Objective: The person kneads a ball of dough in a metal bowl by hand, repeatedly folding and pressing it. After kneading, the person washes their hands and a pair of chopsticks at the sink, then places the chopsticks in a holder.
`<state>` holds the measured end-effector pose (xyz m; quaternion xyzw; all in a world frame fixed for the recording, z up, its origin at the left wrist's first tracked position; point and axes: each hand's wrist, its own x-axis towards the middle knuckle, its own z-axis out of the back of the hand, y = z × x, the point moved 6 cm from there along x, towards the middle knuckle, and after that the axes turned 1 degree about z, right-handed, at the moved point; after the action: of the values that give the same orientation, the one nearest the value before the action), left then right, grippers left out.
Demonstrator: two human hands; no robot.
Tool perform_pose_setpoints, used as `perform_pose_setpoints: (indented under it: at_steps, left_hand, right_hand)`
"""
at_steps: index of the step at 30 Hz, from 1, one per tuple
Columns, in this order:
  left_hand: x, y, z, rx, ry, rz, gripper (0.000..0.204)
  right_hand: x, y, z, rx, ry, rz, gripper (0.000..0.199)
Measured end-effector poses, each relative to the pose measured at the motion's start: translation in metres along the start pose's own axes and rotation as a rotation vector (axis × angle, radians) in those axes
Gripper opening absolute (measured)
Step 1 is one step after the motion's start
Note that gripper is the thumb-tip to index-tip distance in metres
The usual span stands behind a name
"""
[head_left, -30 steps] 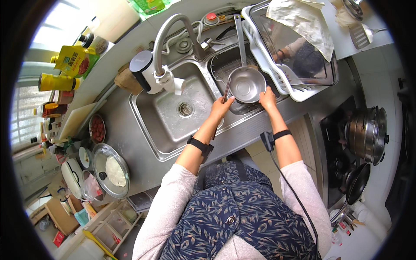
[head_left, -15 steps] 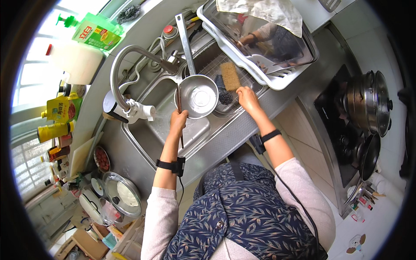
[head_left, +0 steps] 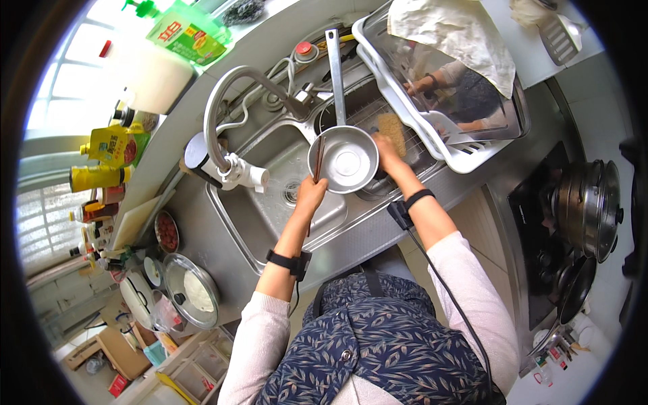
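My left hand is closed around a pair of dark chopsticks at the near-left rim of a round metal pan. The pan's long flat handle points away toward the back of the sink. Just right of the pan, my right hand is closed, its curled fingertips partly hidden. It covers the spot where a dark scouring pad lay, and what it holds cannot be made out. Against this hand's far side lies a tan sponge on a wire rack.
A curved faucet with a white filter head stands over the left sink basin. A white dish rack with a clear cover borders the sink on the right. Bottles line the window side; a steamer pot stands on the stove.
My right hand has moved left from the sponge's near end, over the dark scouring pad. The left hand keeps the chopsticks and pan. The whole view has shifted.
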<state>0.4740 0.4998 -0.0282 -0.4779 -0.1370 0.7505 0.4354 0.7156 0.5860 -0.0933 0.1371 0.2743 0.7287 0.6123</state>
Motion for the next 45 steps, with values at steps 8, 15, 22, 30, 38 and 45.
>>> perform_pose_setpoints:
  at_steps: [8,15,22,30,38,45]
  left_hand:
    - [0.008,-0.010,-0.045,-0.093,0.098,0.038,0.039]
    - [-0.005,-0.041,-0.049,-0.138,0.132,-0.148,0.054]
    - [-0.049,0.020,0.021,-0.812,0.319,0.051,0.011]
    - [-0.080,0.067,0.081,-0.708,0.096,-0.020,0.019]
    - [-0.084,0.089,0.100,-0.599,0.075,-0.122,0.020]
    - [-0.085,0.112,0.103,-0.706,-0.110,-0.118,0.016]
  right_hand:
    - [-0.100,0.031,0.110,0.312,-0.374,-0.030,0.050]
    - [-0.144,0.101,0.163,0.289,-0.675,0.031,0.028]
    - [-0.107,0.155,0.066,1.164,-0.392,-0.030,0.027]
    - [-0.080,0.234,-0.064,2.039,0.325,-0.494,0.022]
    - [-0.091,0.267,-0.084,1.523,0.388,-0.398,0.037]
    - [-0.078,0.257,-0.082,1.178,0.062,-0.265,0.018]
